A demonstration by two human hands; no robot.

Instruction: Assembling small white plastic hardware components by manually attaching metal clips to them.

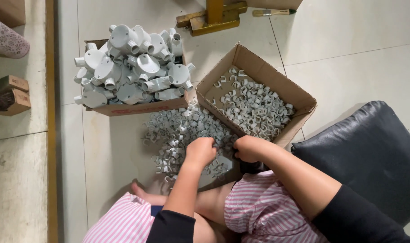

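Observation:
A heap of small grey plastic clips point(178, 130) lies on the tiled floor in front of me. My left hand point(200, 150) rests curled on the near edge of that heap, fingers closed over some clips. Close beside it, my right hand point(249, 148) is also curled, at the heap's right end next to the corner of a cardboard box point(299, 96). That open box holds several more of the same grey clips point(254, 108). What sits inside either fist is hidden.
A second cardboard box point(137, 108) at the back left is piled high with white round conduit fittings point(133, 67). A black cushion point(371, 157) lies at my right. A yellow metal stand point(211, 18) and a brush point(272, 12) are at the top; small boxes point(11, 94) at far left.

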